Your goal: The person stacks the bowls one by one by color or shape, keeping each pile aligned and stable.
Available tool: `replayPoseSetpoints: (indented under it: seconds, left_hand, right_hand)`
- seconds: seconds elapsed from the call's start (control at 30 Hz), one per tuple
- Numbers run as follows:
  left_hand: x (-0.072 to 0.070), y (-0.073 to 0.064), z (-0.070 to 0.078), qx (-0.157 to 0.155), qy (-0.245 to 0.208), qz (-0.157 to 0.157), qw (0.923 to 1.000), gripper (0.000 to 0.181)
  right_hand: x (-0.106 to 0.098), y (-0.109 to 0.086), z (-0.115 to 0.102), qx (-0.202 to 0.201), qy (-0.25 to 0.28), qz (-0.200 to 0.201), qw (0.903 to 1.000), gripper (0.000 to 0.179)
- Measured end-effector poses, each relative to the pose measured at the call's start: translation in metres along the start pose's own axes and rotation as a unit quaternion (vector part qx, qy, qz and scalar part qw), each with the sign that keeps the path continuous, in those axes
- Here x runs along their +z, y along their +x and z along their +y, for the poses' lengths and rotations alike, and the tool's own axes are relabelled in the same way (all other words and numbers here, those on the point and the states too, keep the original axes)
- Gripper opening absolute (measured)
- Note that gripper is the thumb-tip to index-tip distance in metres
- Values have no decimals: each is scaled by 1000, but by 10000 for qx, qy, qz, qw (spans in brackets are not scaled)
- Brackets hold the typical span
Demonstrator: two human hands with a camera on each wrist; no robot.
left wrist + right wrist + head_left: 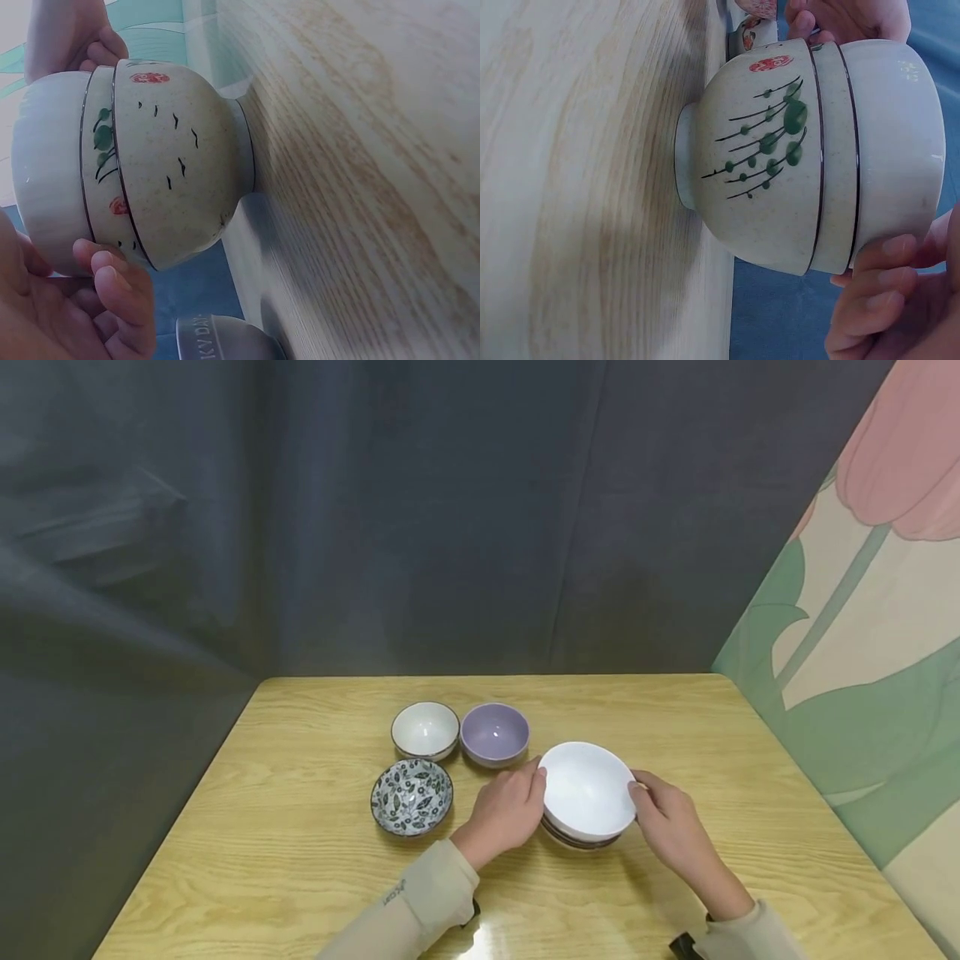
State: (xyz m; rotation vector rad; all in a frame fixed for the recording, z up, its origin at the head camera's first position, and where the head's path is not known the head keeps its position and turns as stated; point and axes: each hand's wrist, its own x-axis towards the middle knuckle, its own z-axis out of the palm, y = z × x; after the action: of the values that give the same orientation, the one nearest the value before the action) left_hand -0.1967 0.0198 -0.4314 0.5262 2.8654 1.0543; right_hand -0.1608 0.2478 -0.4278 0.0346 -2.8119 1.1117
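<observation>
Beige sleeves, two. Hands, two, apart: left hand and right hand grip opposite sides of one plain white round glazed bowl. Nested beneath: two cream, dark-rimmed glazed bowls with painted decoration, the lower standing on one yellowish wood-grain table. Left of this stack: one purple round bowl, one white dark-rimmed bowl, one leaf-patterned bowl.

Head view: moderately bright; glare whitens the wooden tabletop at bottom centre, and a glint marks the purple bowl. Wrist views: dimmer, bluish, hazy; soft shadows cross the wooden tabletop; highlights speckle the white bowl, upper right (right wrist). Left wrist: upper right washed out.
</observation>
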Motion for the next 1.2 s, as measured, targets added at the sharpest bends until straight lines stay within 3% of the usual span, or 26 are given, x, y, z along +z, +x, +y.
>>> replayPoseSetpoints:
  seconds: [0.47,0.77,1.2]
  left_hand:
    - [1,2,0,134,201,117,9996,53]
    - [1,4,-3,161,200,55,9997,53]
    - [0,4,-3,130,238,-44,9996,52]
  right_hand:
    - [3,-3,-1,-393,11,259,9989,42]
    - [7,-2,-1,-224,234,205,9993,44]
    - [14,-5,4,-378,313,489,9976,43]
